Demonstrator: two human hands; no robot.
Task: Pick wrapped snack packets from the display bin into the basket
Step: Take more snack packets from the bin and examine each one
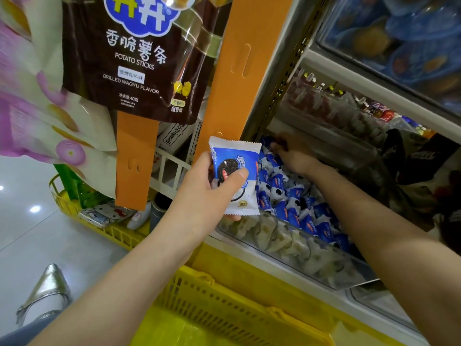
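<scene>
My left hand point(207, 193) holds a blue-and-white snack packet point(233, 171) with a dark cookie picture, thumb across its front, just left of the display bin. The clear plastic bin point(299, 255) on the shelf is full of several blue-and-white packets point(294, 206) and pale ones at its front. My right hand point(291, 156) reaches deep into the bin's far end, fingers curled down among the packets; what it grips is hidden. The yellow basket point(219, 303) sits below my arms at the bottom centre.
An orange display post point(232, 71) stands between hanging potato-stick bags point(134, 58) and the shelf. A second yellow basket point(74, 208) with goods is on the floor at left. A white rack point(169, 168) is behind the post. Upper shelves hold more bins.
</scene>
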